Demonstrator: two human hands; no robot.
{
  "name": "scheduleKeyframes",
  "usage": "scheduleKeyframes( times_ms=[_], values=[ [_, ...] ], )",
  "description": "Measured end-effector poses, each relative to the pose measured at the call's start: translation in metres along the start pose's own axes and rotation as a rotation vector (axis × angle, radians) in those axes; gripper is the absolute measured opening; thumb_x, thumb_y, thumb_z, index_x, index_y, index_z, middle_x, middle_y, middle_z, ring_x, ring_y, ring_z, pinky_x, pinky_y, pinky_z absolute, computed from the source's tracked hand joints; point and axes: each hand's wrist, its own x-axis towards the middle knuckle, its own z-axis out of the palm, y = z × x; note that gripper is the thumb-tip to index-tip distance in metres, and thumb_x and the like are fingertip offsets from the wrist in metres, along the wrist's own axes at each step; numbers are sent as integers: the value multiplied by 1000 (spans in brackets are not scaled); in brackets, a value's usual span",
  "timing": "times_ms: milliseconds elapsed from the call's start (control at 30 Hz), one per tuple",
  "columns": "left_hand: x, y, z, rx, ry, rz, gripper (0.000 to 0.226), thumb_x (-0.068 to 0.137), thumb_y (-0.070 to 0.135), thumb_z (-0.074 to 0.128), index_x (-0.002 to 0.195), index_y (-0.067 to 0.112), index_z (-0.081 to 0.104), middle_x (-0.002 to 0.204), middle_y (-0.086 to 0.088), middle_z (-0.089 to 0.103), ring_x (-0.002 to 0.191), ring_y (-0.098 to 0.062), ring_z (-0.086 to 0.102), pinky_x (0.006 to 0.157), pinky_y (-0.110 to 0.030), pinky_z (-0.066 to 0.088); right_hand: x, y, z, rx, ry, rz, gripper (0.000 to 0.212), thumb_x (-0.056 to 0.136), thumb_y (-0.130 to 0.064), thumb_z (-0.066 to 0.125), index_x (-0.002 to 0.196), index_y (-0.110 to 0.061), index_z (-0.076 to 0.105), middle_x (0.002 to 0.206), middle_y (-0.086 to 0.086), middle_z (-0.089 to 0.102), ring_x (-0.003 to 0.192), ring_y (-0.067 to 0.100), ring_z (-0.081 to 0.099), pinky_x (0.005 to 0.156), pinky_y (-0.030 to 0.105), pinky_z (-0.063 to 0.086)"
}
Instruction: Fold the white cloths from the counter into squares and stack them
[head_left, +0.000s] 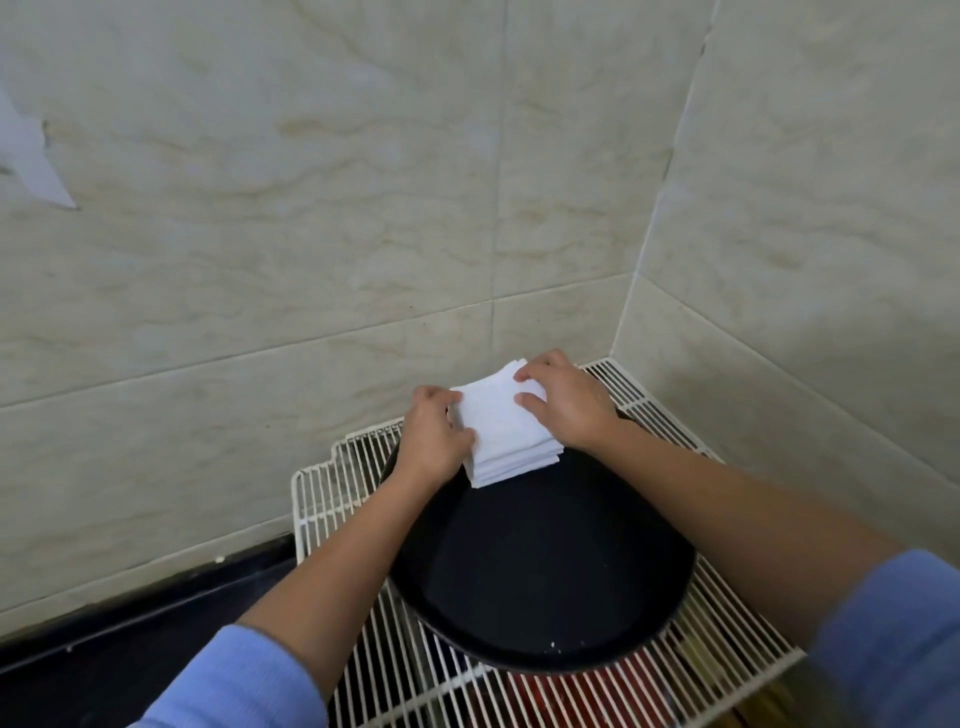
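A stack of several white cloths (503, 432), folded into squares, sits at the far edge of a round black tray (540, 566). My left hand (434, 432) grips the stack's left side, its fingers curled around the edge. On the right side my right hand (563, 402) holds the stack, thumb on top and fingers curled over the far corner. The stack's lower layers fan out a little at the near corner.
The black tray rests on a white wire rack (343, 483) set into a corner of beige marbled tile walls (311, 234). A dark counter strip (130, 639) runs along the left wall's foot. Red and yellow items show through the rack (597, 696) below.
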Motion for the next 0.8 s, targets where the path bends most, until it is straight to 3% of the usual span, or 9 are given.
scheduleKeyframes(
  times_ms=[100, 233, 400, 533, 800],
  values=[
    [-10, -2, -13, 57, 83, -32, 39, 80, 10, 66, 118, 6, 60, 126, -9, 47, 92, -27, 60, 86, -32, 48, -8, -2, -12, -13, 55, -41, 32, 94, -38, 54, 123, -28, 58, 131, -6, 46, 111, 16, 54, 88, 35, 45],
    [-41, -3, -36, 176, 144, -67, 38, 83, 12, 62, 121, 7, 59, 128, -10, 48, 103, -29, 59, 90, -32, 44, -25, -15, -29, -30, 84, -104, 29, 94, -38, 53, 120, -26, 59, 125, -6, 51, 106, 16, 56, 83, 32, 43],
    [-125, -10, -69, 323, 223, -108, 32, 86, 20, 61, 117, 12, 60, 123, -7, 52, 99, -28, 60, 88, -38, 48, -63, -57, -26, -15, 48, -258, 23, 94, -39, 53, 110, -26, 63, 112, -5, 64, 100, 20, 61, 81, 34, 44],
    [-233, -34, -101, 477, 273, -208, 28, 88, 22, 56, 114, 14, 61, 119, -4, 54, 101, -26, 59, 79, -37, 50, -110, -116, 4, 45, -25, -451, 21, 93, -38, 54, 105, -25, 65, 104, -1, 69, 96, 24, 62, 76, 35, 49],
    [-436, -89, -200, 617, 462, -594, 25, 89, 27, 53, 112, 20, 61, 110, 0, 59, 99, -25, 59, 78, -34, 48, -207, -279, 64, 74, -198, -807, 24, 92, -41, 53, 109, -26, 63, 103, -1, 69, 97, 25, 62, 75, 33, 47]
  ],
)
